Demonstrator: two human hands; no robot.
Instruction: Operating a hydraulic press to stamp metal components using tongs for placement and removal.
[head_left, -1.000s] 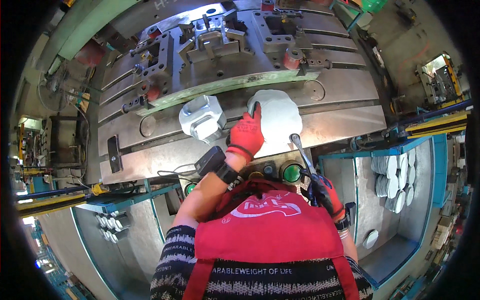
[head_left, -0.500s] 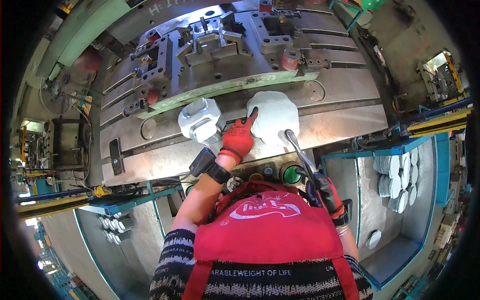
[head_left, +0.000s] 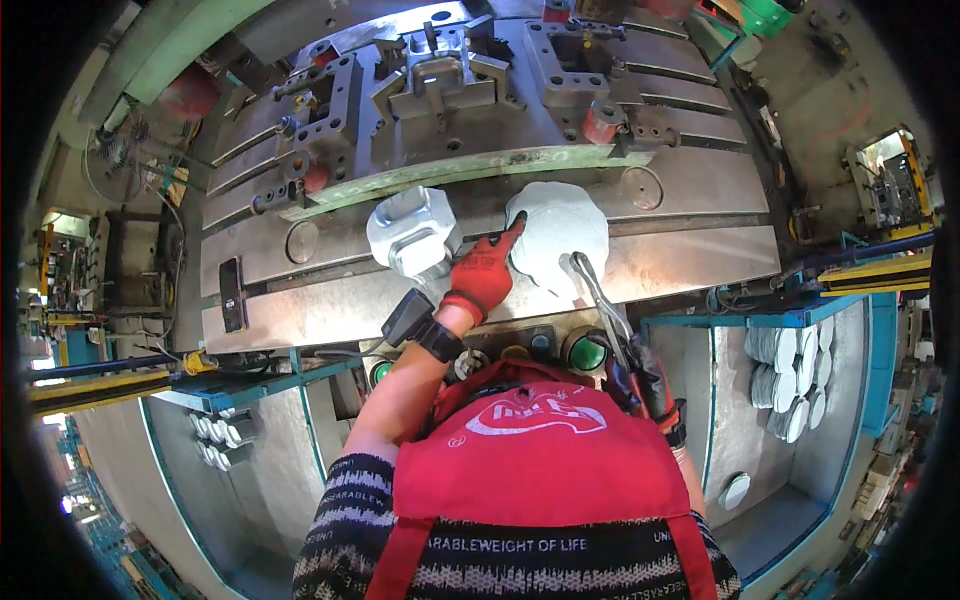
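A pale, roughly round metal blank (head_left: 562,232) lies on the steel press bed (head_left: 690,262). My left hand (head_left: 484,272), in a red glove with dark fingertips, rests at its left edge, index finger stretched onto it. A pair of long metal tongs (head_left: 606,315) is gripped in my right hand (head_left: 652,385), gloved in black and red. Their tip meets the blank's near edge; whether the jaws clamp it cannot be made out. Just left of my left hand sits a shiny formed metal cup (head_left: 408,230) with a squarish hollow.
Beyond the blank stands a die (head_left: 438,75) on a green-edged base, with red-collared posts. A phone (head_left: 231,295) lies at the bed's left end. Green buttons (head_left: 586,353) sit at the front edge. Bins hold stacked blanks (head_left: 785,375) at right and formed parts (head_left: 222,437) at left.
The whole view has shifted slightly. My left finger stays on the blank and the tongs' tip stays at its near edge; the blank and cup keep their places on the bed.
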